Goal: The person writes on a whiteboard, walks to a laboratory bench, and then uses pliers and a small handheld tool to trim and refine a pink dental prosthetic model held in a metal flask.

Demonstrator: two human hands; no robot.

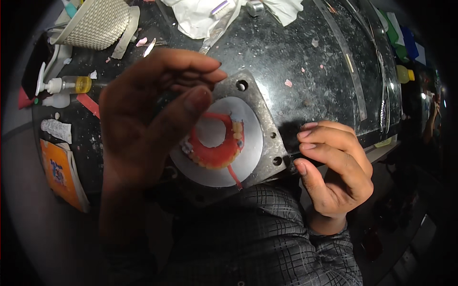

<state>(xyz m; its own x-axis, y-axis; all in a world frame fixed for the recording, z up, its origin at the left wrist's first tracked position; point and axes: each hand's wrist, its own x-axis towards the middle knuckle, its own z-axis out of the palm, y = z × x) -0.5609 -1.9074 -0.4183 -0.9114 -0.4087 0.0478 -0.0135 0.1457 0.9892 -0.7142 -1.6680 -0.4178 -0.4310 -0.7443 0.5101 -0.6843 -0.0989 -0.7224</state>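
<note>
left hand (143, 119) open, hovering right over the pink denture (217, 152) on the metal plate (253, 102), nearer than the curled, empty right hand (334, 167)

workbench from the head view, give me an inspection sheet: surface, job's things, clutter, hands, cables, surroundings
surface: dark speckled bench top, dusty, with pink crumbs scattered on it
job's things: pink wax denture arch with teeth lies on a pale round disc set in a grey metal plate
clutter: woven basket, pump bottle of yellow liquid, crumpled white paper, orange booklet
hands: left hand raised over the denture, fingers curled, empty; right hand at the plate's right edge, fingers loosely bent, empty
cables: nothing seen
surroundings: dark; coloured items at the bench's far right
</note>
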